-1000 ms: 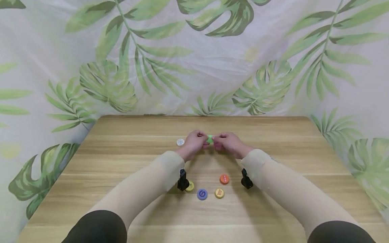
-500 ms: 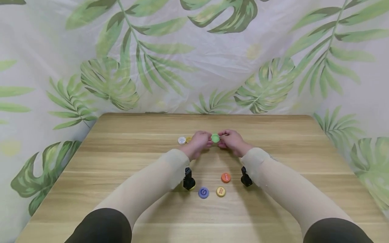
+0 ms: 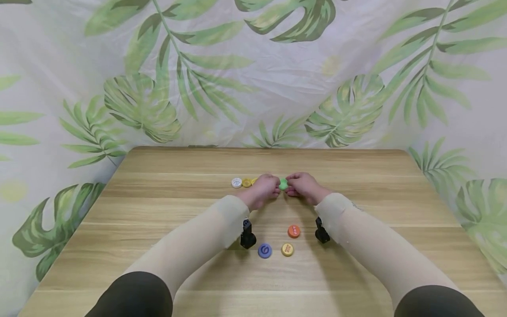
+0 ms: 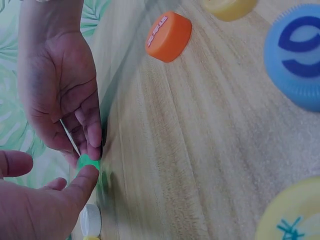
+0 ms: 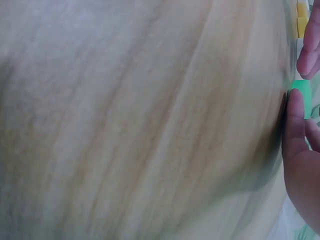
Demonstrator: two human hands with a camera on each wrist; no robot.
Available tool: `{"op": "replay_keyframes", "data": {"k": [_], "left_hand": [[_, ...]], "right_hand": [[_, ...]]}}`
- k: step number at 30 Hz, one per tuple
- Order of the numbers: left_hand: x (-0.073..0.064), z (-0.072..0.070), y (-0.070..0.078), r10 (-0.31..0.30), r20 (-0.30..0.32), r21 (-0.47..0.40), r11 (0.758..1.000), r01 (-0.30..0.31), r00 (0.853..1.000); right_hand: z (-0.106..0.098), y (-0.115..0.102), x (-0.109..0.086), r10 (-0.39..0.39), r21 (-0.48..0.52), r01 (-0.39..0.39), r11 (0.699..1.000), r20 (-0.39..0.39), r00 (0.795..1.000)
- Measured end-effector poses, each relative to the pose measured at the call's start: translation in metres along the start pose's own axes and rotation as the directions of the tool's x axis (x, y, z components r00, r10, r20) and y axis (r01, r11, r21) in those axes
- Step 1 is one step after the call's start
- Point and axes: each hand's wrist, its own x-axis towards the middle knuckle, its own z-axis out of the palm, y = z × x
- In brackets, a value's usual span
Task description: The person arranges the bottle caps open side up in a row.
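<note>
A green bottle cap [image 3: 283, 183] is between my two hands near the far part of the wooden table [image 3: 178, 264]. My right hand [image 3: 304, 185] pinches it from the right, close over the wood in the right wrist view. My left hand [image 3: 265, 186] is at its left side, index finger [image 4: 82, 186] extended beside it and thumb apart. A row of caps runs left from there: a white cap [image 3: 236, 182], a yellow cap [image 3: 247, 182] and another yellow cap [image 3: 254, 181] partly covered by my left hand. Nearest the green one is a white ridged cap [image 4: 91, 220], hidden in the head view.
Nearer me lie an orange cap [image 3: 294, 231], a blue cap [image 3: 265, 250] and a pale yellow cap [image 3: 287, 249] with red print. A yellow cap with a teal mark [image 4: 292, 220] shows in the left wrist view. A leaf-print cloth [image 3: 222, 88] hangs behind the table.
Both hands held the green cap between them; the left has loosened. The cap has turned over and moved right and down toward the table. Yellow caps came into view beside the left hand.
</note>
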Motion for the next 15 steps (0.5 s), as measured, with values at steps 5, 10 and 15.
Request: {"op": "replay_keyframes", "data": {"k": [5,10,15], "left_hand": [[-0.006,-0.012,0.0,0.102,-0.146,-0.004,0.995,-0.104,0.984],[-0.01,-0.033,-0.002,0.164,-0.25,-0.031,0.984,-0.177,0.954],[-0.016,-0.046,-0.009,0.12,-0.244,-0.041,0.99,-0.134,0.962]], "right_hand": [[0.002,-0.003,0.003,0.009,-0.007,-0.009,1.0,0.004,1.0],[0.003,-0.005,0.004,0.006,-0.017,-0.006,1.0,-0.001,1.0],[0.006,-0.005,0.005,-0.001,-0.041,0.002,0.999,0.019,1.0]]}}
